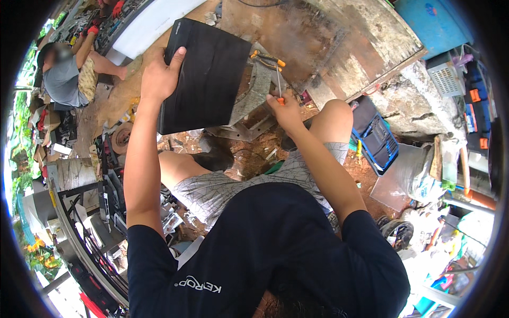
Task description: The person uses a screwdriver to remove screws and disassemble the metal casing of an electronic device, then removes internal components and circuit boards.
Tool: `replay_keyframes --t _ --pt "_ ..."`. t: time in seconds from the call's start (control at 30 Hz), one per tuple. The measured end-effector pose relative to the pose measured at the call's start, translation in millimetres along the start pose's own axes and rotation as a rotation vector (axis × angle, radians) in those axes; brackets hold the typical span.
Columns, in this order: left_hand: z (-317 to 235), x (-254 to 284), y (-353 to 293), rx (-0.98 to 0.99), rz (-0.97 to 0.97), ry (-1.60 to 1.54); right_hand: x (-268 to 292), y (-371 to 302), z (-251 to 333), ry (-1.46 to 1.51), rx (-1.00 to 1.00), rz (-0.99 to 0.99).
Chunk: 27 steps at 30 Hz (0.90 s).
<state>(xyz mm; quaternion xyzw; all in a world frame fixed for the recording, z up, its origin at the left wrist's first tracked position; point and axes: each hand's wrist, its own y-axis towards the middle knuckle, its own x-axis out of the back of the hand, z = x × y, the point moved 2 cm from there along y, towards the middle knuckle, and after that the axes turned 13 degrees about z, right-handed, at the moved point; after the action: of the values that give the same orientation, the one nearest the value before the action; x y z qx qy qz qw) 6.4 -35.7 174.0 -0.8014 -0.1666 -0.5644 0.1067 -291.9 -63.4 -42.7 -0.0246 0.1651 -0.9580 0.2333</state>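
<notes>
A flat, black rectangular casing (207,74) stands tilted ahead of me, its broad face toward my right. My left hand (161,77) is closed on its left edge, thumb over the front and the other fingers hidden behind. In my right hand (287,112) is a screwdriver (279,85) with an orange handle. Its thin shaft points away from me, apart from the casing. Just beyond the shaft lie pliers (269,60) with orange and black handles, resting on a grey metal block (255,94). The casing covers part of that block.
A dark tool pouch (375,135) with blue trim lies right of my knee. A worn wooden board (339,47) spreads beyond the block. At far left, another person (66,74) wearing red gloves handles parts. Scrap metal frames (90,233) crowd my left; a blue bin (432,26) stands far right.
</notes>
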Motion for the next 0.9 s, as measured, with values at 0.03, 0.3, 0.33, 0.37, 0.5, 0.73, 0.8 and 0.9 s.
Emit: replay_keyframes --t 0.03,0.3,0.33,0.37,0.5,0.73,0.8,0.9 --pt "1.0 2.4 -2.1 -0.012 0.002 -0.053 -11.3 6.3 5.7 -0.004 0.030 -0.022" --pt "20.2 -11.7 -26.0 0.069 -0.010 -0.194 -74.7 11.8 45.1 -0.097 0.021 -0.185" --pt "24.9 -17.0 -27.1 0.081 -0.011 -0.195 -75.0 10.3 45.4 -0.120 0.017 -0.217" --pt "31.9 -20.9 -30.1 0.099 -0.016 -0.192 -77.4 7.5 46.6 -0.143 0.013 -0.242" --pt "55.9 -32.5 -38.2 0.194 -0.008 -0.229 -66.1 11.0 41.8 -0.166 0.017 -0.188" --pt "76.5 -58.0 -40.5 0.254 -0.042 -0.349 -61.4 15.3 52.3 -0.294 0.037 -0.232" --pt "74.6 -60.0 -42.9 0.244 -0.030 -0.437 -54.8 16.2 58.8 -0.362 0.085 -0.232" --pt "82.6 -63.3 -44.1 0.273 -0.009 -0.455 -44.1 4.0 61.7 -0.564 0.403 -0.351"
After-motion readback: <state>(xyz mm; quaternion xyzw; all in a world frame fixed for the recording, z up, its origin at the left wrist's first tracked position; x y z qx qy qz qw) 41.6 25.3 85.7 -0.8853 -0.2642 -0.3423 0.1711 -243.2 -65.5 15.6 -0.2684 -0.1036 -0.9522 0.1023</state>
